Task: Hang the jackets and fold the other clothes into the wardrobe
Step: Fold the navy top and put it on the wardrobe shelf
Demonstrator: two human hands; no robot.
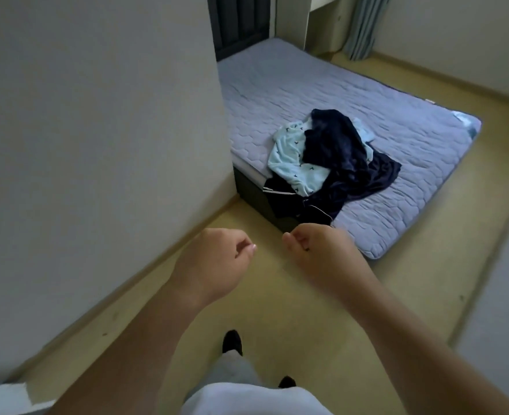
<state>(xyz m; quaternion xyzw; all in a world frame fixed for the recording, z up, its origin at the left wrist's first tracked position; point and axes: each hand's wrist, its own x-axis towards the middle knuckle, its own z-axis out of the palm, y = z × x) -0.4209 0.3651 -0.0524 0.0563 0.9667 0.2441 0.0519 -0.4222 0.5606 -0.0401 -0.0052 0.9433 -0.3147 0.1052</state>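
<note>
A heap of clothes lies on the near corner of the bed (412,163). It holds a dark navy garment (334,145), a pale blue patterned top (289,163) and a black piece with white stripes (280,196) that hangs over the bed's edge. My left hand (214,262) and my right hand (316,247) are raised in front of me over the floor, a short way before the bed. Both have their fingers curled in and hold nothing.
A white wall (97,130) stands close on my left and ends at the bed. Yellowish floor (307,310) runs around the bed. A curtain (364,25) and pale furniture (325,22) stand at the far end. My feet show below.
</note>
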